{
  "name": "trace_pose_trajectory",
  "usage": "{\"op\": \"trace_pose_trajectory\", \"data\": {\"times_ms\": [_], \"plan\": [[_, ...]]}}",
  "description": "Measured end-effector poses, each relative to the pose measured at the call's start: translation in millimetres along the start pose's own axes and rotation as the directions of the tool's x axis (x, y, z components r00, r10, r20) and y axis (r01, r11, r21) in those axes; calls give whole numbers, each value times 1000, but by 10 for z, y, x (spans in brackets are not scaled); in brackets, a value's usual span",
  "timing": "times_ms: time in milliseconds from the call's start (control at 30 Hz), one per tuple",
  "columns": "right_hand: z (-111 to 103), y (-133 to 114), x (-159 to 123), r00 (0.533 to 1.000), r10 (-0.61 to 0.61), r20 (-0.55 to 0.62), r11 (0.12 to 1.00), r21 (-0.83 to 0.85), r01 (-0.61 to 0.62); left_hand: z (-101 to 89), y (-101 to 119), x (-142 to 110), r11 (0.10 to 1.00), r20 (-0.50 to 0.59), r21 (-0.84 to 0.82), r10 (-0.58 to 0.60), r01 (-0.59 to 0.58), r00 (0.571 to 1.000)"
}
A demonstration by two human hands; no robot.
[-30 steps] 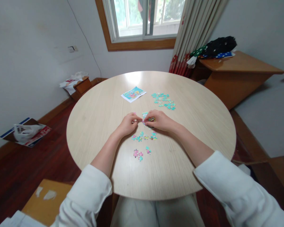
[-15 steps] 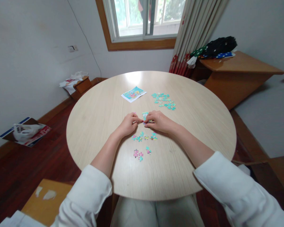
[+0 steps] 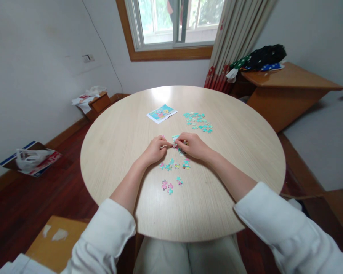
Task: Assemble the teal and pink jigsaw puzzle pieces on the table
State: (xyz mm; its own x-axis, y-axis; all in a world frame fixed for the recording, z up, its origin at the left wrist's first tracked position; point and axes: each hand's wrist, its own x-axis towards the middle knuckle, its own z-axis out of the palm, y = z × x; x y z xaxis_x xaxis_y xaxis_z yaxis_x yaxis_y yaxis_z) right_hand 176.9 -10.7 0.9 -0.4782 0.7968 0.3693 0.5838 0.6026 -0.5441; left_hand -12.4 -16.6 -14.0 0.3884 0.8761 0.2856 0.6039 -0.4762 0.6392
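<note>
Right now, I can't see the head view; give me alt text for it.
Two bare hands, left and right, meet over a partly hidden cluster of puzzle pieces on a round table. Loose pieces lie nearer; a picture sheet and teal pieces lie beyond.

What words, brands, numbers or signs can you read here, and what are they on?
"N": seemingly a white letter on the red-edged board on the floor; the rest is too blurred.
Red print on the papers by the wall: too small to read.
Picture sheet and puzzle pieces: no readable text.
</note>
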Motion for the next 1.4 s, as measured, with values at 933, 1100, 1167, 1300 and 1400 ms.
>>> {"op": "trace_pose_trajectory", "data": {"times_ms": [933, 1100, 1167, 1300, 1400], "plan": [[45, -80, -10, 989, -72, -127, 975, 198, 97, -25, 225, 18, 294, 294, -869, -339, 398, 893], [29, -85, -13, 992, -48, -120, 985, 156, 67, -46, 243, 42, 299, 242, -870, -435, 392, 867], [16, -96, -13, 993, -44, -108, 988, 146, 60, -73, 237, 55, 298, 184, -884, -485, 359, 855], [16, -126, -13, 995, -99, -20, 982, 158, 101, -137, 203, 75, 313, 52, -911, -559, 268, 828], [46, -164, -23, 986, -152, 65, 978, 157, 140, -166, 181, 89, 301, -7, -930, -592, 213, 806]]}}
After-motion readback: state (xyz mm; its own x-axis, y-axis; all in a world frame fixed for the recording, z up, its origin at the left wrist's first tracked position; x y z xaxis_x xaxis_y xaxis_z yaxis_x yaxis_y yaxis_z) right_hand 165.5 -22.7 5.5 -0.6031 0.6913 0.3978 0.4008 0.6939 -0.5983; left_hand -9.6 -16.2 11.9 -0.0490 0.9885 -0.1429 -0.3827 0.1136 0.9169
